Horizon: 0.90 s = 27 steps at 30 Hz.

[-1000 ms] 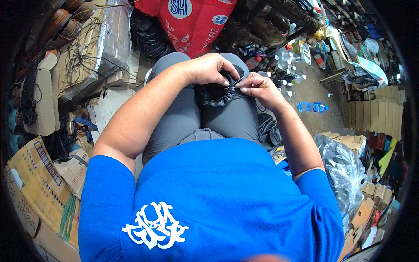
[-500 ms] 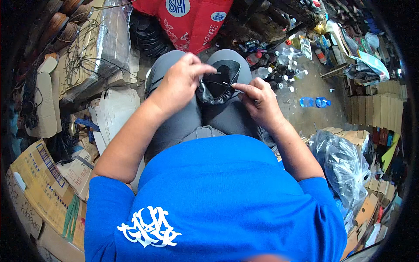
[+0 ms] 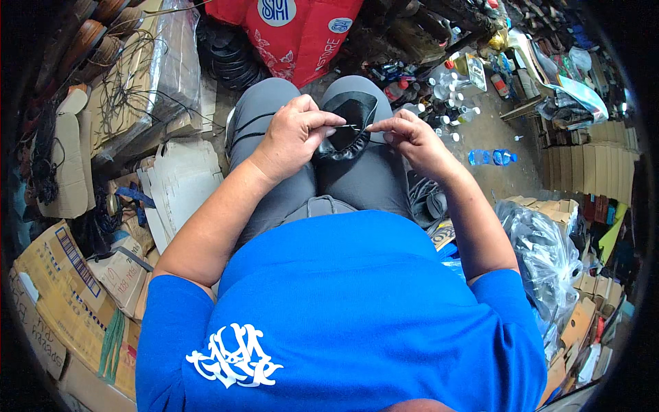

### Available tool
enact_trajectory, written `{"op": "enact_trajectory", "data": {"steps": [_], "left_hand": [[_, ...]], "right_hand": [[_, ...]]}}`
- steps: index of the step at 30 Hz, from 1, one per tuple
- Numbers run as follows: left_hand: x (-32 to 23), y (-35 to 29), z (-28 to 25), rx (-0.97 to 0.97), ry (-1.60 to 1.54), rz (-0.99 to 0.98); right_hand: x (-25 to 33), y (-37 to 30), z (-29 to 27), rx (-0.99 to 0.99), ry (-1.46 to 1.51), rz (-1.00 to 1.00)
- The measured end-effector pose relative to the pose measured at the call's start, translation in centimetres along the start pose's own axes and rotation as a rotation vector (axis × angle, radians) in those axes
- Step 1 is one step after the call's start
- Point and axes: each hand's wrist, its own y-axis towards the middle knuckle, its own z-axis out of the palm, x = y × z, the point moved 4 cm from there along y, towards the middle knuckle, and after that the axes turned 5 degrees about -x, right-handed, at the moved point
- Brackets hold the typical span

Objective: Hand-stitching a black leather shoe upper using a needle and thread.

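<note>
Across my thighs rests a black leather shoe upper (image 3: 343, 145), with gathered, puckered leather along its near edge and a dark opening. Over its left side, my left hand (image 3: 292, 134) is closed, thumb and forefinger pinching a thin pale needle-like piece (image 3: 351, 126) that points toward my other hand. At the right edge of the upper my right hand (image 3: 410, 137) is closed too, thumb and forefinger together near the sliver's tip. Whatever lies between those right fingertips is too small to make out.
A red bag (image 3: 302, 34) stands beyond my knees. Several small bottles (image 3: 446, 89) crowd the floor at the far right, with blue plastic bottles (image 3: 493, 158) lying nearer. Cardboard boxes (image 3: 62, 275) fill the left, and a clear plastic bag (image 3: 542, 254) sits on the right.
My left hand has come down and right, its stretched forefinger now pinching near the thin piece. My right hand has shifted slightly up; the shoe upper stays on my lap.
</note>
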Motion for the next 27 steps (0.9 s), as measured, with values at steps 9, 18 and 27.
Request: {"op": "enact_trajectory", "data": {"steps": [9,18,27], "left_hand": [[-0.7,-0.8,-0.7,-0.130,0.304,0.100],[-0.4,0.0,0.3,-0.077,-0.035,-0.030],[-0.1,0.1,0.5,-0.021,0.117,0.060]], "right_hand": [[2.3,-2.2,1.2,-0.158,-0.528,-0.306],[0.1,-0.7,0.4,-0.058,-0.036,-0.011],[0.4,1.3,-0.8,0.079,-0.074,-0.012]]}}
